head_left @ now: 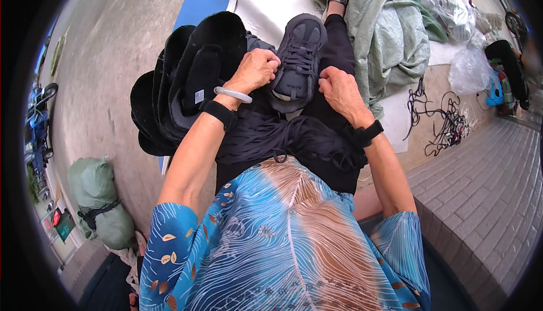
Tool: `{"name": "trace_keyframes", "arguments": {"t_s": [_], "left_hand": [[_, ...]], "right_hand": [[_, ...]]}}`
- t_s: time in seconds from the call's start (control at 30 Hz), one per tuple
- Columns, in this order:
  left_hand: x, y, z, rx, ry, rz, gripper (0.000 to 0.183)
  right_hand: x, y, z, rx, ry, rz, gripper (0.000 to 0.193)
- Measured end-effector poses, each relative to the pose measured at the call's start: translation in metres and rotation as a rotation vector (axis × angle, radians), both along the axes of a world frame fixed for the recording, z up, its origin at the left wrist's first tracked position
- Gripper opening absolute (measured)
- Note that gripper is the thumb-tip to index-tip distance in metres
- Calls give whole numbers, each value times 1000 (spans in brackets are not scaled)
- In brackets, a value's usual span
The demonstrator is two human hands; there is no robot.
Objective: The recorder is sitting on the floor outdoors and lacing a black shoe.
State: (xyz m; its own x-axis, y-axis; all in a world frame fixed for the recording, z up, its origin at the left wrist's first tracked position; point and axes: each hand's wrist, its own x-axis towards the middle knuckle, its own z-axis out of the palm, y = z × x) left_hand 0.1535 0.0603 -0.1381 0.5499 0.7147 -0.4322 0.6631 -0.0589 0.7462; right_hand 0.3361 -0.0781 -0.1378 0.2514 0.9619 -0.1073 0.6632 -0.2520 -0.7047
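A dark grey lace-up sneaker (pixel 298 56) rests between my legs, toe pointing away from me and laces crossing its tongue. My left hand (pixel 255 70) is closed at the sneaker's left side, fingertips pinched beside the laces. On the other side, my right hand (pixel 343 95) is also closed, thumb and forefinger pressed together just off the collar. What either pinch holds is too small to make out. Across my lap lies a thick bundle of dark shoelaces (pixel 271 136). Part of another dark shoe (pixel 259 43) shows behind my left hand.
Several black shoe-shaped pieces (pixel 222 39) stand stacked at left. Green woven sheeting (pixel 384 33) and clear plastic bags (pixel 469 70) lie at right, near tangled black laces (pixel 447 124). A tied green sack (pixel 99 198) sits at lower left; a tiled ledge (pixel 486 181) borders the right.
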Motion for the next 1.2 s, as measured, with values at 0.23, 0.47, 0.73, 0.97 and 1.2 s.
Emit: {"name": "trace_keyframes", "arguments": {"t_s": [0.23,0.47,0.73,0.97,1.2], "left_hand": [[-3,-4,-4,49,-45,66,18],[-1,-7,-9,447,45,-112,20],[-2,3,-4,222,82,-39,23],[-4,2,-3,252,64,-21,25],[0,3,-10,252,110,-60,23]], "right_hand": [[-1,-2,10,-24,185,-31,17],[-17,2,10,198,68,60,17],[-37,17,0,270,-316,176,11],[-41,9,-2,256,-384,262,15],[-40,11,2,198,-250,188,24]]}}
